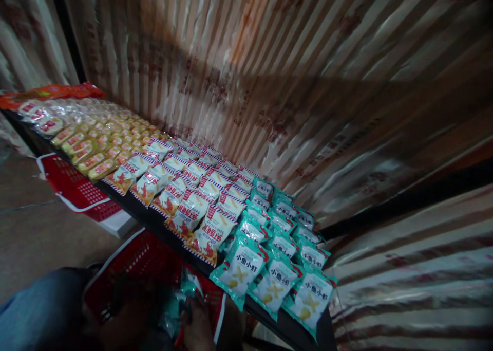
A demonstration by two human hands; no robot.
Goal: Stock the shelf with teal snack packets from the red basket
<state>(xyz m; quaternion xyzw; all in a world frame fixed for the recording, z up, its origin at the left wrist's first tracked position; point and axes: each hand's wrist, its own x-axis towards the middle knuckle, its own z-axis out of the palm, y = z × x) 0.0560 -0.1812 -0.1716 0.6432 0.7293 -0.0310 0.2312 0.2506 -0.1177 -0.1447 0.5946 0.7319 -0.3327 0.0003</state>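
Note:
Both my hands are down in a red shopping basket point(131, 258) at the bottom of the view, in deep shadow. My right hand point(198, 326) has its fingers curled on a teal snack packet point(187, 288) among several lying in the basket. My left hand point(127, 322) is a dark shape lower left in the basket, and its fingers do not show. Just above the basket, rows of the same teal packets point(275, 281) lie at the near end of a dark shelf point(269, 315).
Along the shelf lie red-and-white packets point(192, 207), then yellow packets point(96, 145) and orange ones point(57, 91) at the far end. A corrugated printed wall point(288, 84) backs it. A second red basket point(75, 189) sits on the floor left. My denim-clad leg point(38, 310) is bottom left.

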